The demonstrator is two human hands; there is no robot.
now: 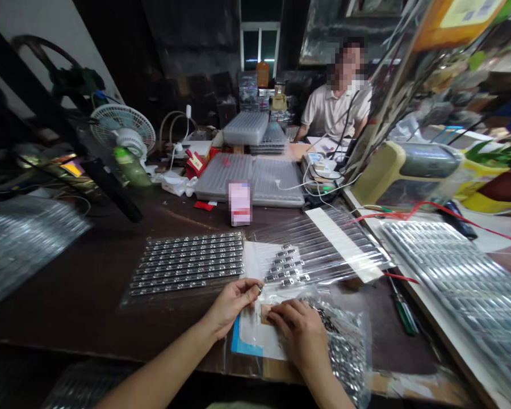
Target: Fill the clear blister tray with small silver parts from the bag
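The left hand [232, 307] pinches a small silver metal part [260, 288] between thumb and forefinger, while the right hand [298, 335] lies on a white paper sheet [255, 335], its fingers [281, 312] pressed together, though whether they hold anything cannot be told, just beside a clear plastic bag of loose silver parts [344, 346]. That part could slip from so slight a pinch, and a nudge could spill the bag across the dark wooden table [89, 307]. Beyond, a careless sleeve could disturb the sparsely filled clear plastic tray [349, 267] and the fuller clear tray of dark metal parts [130, 295].
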